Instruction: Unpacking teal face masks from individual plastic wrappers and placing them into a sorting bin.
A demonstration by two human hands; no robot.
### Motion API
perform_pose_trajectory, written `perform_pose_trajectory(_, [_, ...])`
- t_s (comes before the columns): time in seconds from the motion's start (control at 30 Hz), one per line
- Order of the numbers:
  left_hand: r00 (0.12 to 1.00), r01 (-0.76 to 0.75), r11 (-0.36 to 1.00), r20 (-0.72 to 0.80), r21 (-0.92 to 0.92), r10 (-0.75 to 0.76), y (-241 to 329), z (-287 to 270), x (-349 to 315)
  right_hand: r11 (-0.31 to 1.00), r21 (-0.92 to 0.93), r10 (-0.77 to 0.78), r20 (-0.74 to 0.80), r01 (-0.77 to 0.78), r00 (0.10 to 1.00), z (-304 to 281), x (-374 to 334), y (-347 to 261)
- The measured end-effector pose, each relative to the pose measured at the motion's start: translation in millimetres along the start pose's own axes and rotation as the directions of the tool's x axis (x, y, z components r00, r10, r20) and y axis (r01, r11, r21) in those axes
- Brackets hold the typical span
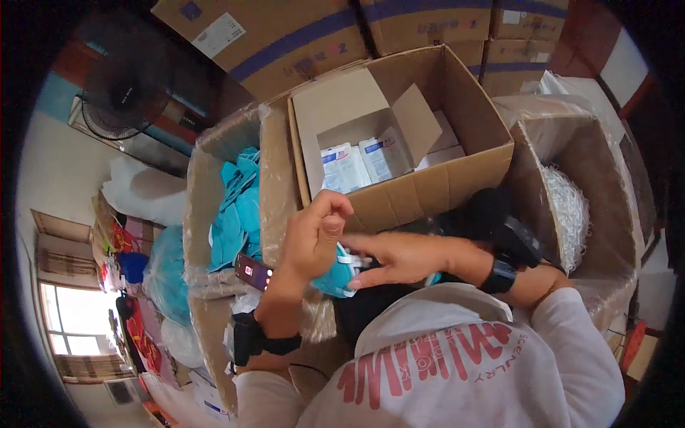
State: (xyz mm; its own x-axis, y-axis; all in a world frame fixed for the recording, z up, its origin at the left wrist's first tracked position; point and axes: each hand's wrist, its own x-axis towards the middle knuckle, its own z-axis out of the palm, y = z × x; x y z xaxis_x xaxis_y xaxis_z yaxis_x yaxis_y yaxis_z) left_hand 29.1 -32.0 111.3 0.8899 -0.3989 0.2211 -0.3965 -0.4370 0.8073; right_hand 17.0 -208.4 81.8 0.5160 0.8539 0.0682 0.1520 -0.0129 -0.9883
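I log: right hand (396, 258), grip around teal-and-white item (331, 281); left hand (314, 232), grip I cannot tell; teal pieces (239, 217), ten o'clock; open carton (428, 191), one o'clock.

Daylight glares white through the window (75, 319) at my left — the fan (125, 96) sits in gloom. My right fingers (365, 247) smear with blur — and straight edges bow toward the dark corners.

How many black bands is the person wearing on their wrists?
2: one black band around the left wrist, another black band around the right wrist.
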Motion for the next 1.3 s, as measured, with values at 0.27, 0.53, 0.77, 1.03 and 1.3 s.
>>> perform_pose_trajectory(0.27, [0.951,0.243,0.957,-0.158,-0.159,-0.268,-24,13,3,0.856,-0.388,-0.483,-0.361,0.342,0.798,0,-2,15])
perform_pose_trajectory(0.53, [0.855,0.129,0.852,-0.379,-0.507,-0.355,-56,51,33,0.885,-0.294,-0.454,-0.372,0.361,0.81,12,31,-12])
perform_pose_trajectory(0.77, [0.872,-0.085,0.961,-0.487,-0.262,-0.056,-46,34,69,0.697,-0.586,-0.619,-0.202,0.413,0.759,3,29,-29])
perform_pose_trajectory(1.03, [0.903,-0.104,0.964,-0.429,-0.245,-0.012,-34,65,102,0.641,-0.723,-0.503,-0.139,0.26,0.853,-19,-5,-30])
perform_pose_trajectory(1.3, [0.801,0.05,0.994,-0.591,-0.099,-0.099,-100,38,132,0.6,-0.702,-0.439,0.111,0.383,0.892,-2,-37,-77])
